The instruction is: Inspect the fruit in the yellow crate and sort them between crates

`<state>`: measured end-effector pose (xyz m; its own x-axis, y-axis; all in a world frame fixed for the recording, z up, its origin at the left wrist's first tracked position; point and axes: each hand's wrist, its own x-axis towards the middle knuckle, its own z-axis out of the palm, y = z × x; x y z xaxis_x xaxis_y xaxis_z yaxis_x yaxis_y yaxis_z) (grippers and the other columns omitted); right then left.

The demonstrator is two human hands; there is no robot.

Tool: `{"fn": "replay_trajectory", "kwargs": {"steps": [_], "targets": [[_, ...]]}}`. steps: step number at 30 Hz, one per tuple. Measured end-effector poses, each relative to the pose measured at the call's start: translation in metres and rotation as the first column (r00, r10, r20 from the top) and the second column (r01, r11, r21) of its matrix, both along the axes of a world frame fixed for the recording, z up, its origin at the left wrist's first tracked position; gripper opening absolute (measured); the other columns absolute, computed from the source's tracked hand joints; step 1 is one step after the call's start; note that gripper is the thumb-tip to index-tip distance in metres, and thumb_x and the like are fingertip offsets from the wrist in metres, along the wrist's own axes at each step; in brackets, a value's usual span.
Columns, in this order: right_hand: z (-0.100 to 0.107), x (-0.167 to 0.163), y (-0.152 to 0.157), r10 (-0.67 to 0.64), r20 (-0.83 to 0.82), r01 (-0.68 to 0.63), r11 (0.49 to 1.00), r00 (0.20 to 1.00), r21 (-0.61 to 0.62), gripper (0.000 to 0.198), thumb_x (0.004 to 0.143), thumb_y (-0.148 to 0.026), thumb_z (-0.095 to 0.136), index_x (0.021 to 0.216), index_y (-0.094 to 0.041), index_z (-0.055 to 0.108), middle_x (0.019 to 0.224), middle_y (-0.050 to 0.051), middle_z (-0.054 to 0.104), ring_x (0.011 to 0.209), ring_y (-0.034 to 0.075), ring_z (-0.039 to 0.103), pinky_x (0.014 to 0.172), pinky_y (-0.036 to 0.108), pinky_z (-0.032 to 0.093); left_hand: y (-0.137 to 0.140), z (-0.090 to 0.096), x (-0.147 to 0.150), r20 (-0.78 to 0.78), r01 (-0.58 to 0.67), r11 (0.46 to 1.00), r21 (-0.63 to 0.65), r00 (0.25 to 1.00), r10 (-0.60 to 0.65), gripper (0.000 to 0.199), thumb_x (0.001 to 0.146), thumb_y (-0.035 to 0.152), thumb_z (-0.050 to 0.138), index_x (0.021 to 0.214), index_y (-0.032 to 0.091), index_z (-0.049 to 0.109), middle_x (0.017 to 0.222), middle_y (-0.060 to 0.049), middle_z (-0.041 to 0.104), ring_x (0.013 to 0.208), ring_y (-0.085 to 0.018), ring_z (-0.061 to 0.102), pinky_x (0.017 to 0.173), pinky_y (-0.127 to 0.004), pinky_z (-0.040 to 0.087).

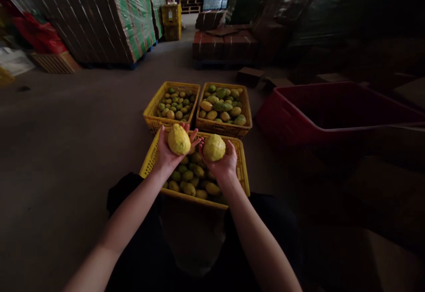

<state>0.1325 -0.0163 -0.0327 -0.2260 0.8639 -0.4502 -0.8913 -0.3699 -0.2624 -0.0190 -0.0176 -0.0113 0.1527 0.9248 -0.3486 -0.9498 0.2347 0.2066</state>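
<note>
On the open palm of my left hand (166,155) rests a bumpy yellow citrus fruit (179,140), pear-shaped, its fingers reaching out behind it. My right hand (227,163) cups a rounder, paler yellow-green citrus fruit (214,147) with a knobbly skin. Both hands are held side by side over the near yellow crate (245,168), their fingertips close together. Green and yellow fruits (187,175) fill the bottom of that crate, partly hidden by my hands and wrists.
Behind stand two yellow crates, the left one (149,111) with smaller fruits and the right one (249,110) with larger ones. A big red bin (282,119) is at the right. Wrapped pallet stacks (133,13) and cardboard boxes (226,44) stand farther back on the floor (66,150).
</note>
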Motion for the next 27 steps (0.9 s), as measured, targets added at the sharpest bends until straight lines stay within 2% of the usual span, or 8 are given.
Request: {"fn": "replay_trajectory", "kwargs": {"steps": [4, 9, 15, 17, 19, 21, 24, 27], "targets": [[-0.004, 0.002, 0.006, 0.017, -0.029, -0.014, 0.994, 0.999, 0.106, 0.023, 0.086, -0.030, 0.049, 0.097, -0.017, 0.064, 0.082, 0.008, 0.075, 0.080, 0.022, 0.072, 0.076, 0.042, 0.062, 0.002, 0.003, 0.004, 0.036, 0.039, 0.995, -0.089, 0.999, -0.036, 0.041, 0.092, 0.036, 0.042, 0.121, 0.016, 0.062, 0.095, -0.009, 0.072, 0.088, -0.022, 0.070, 0.082, -0.042, 0.058], [-0.002, 0.007, 0.007, -0.078, -0.057, 0.084, 0.989, 0.995, 0.120, 0.026, 0.086, -0.042, 0.057, 0.097, -0.020, 0.066, 0.081, 0.003, 0.075, 0.074, 0.017, 0.070, 0.067, 0.028, 0.061, 0.004, 0.005, 0.005, 0.035, 0.044, 0.998, 0.038, 0.998, -0.046, 0.039, 0.096, 0.043, 0.042, 0.115, 0.016, 0.063, 0.095, -0.007, 0.071, 0.089, -0.018, 0.070, 0.081, -0.033, 0.058], [0.009, 0.013, -0.001, 0.009, 0.218, -0.073, 0.954, 0.976, 0.292, 0.040, 0.082, -0.055, 0.058, 0.099, -0.020, 0.069, 0.090, 0.006, 0.075, 0.080, 0.021, 0.071, 0.065, 0.033, 0.060, 0.004, 0.004, -0.002, -0.085, 0.092, 0.994, 0.065, 0.993, -0.086, 0.048, 0.094, 0.057, 0.040, 0.098, 0.017, 0.066, 0.087, -0.006, 0.071, 0.081, -0.018, 0.069, 0.075, -0.032, 0.058], [0.011, 0.013, -0.004, -0.058, 0.344, -0.079, 0.925, 0.937, 0.371, 0.045, 0.080, -0.059, 0.057, 0.099, -0.020, 0.070, 0.089, 0.006, 0.075, 0.085, 0.024, 0.072, 0.070, 0.035, 0.060, 0.004, 0.003, -0.003, -0.192, 0.121, 0.988, 0.098, 0.976, -0.100, 0.046, 0.094, 0.054, 0.041, 0.093, 0.016, 0.067, 0.079, -0.005, 0.069, 0.068, -0.016, 0.067, 0.072, -0.032, 0.058], [0.012, 0.013, -0.008, -0.246, 0.491, -0.030, 0.872, 0.835, 0.489, 0.041, 0.078, -0.054, 0.062, 0.099, -0.020, 0.071, 0.090, 0.005, 0.075, 0.091, 0.025, 0.071, 0.078, 0.037, 0.059, 0.003, 0.002, -0.003, -0.349, 0.115, 0.973, 0.201, 0.936, -0.039, 0.045, 0.092, 0.051, 0.044, 0.089, 0.014, 0.069, 0.074, -0.005, 0.067, 0.063, -0.015, 0.065, 0.068, -0.031, 0.057], [0.013, 0.012, -0.015, -0.486, 0.610, -0.047, 0.757, 0.626, 0.652, 0.036, 0.075, -0.048, 0.067, 0.099, -0.021, 0.072, 0.096, 0.005, 0.075, 0.094, 0.025, 0.069, 0.084, 0.039, 0.056, 0.000, 0.000, -0.002, -0.521, 0.106, 0.920, 0.377, 0.846, 0.116, 0.043, 0.088, 0.052, 0.052, 0.086, 0.013, 0.070, 0.075, -0.006, 0.068, 0.068, -0.018, 0.067, 0.069, -0.032, 0.057], [0.013, 0.009, -0.028, -0.753, 0.594, -0.233, 0.546, 0.284, 0.805, 0.036, 0.076, -0.044, 0.067, 0.104, -0.022, 0.071, 0.102, 0.006, 0.075, 0.095, 0.027, 0.069, 0.086, 0.041, 0.055, -0.009, -0.004, 0.000, -0.650, 0.137, 0.753, 0.644, 0.617, 0.443, 0.040, 0.085, 0.052, 0.059, 0.087, 0.014, 0.073, 0.083, -0.009, 0.071, 0.081, -0.022, 0.069, 0.075, -0.032, 0.054], [0.008, 0.004, -0.037, -0.876, 0.463, -0.314, 0.404, 0.138, 0.859, 0.042, 0.079, -0.043, 0.062, 0.116, -0.022, 0.066, 0.104, 0.008, 0.074, 0.092, 0.028, 0.070, 0.081, 0.041, 0.057, -0.018, -0.005, 0.000, -0.601, 0.197, 0.583, 0.788, 0.452, 0.659, 0.039, 0.091, 0.048, 0.050, 0.093, 0.017, 0.074, 0.087, -0.008, 0.073, 0.082, -0.022, 0.069, 0.075, -0.032, 0.053]]}}
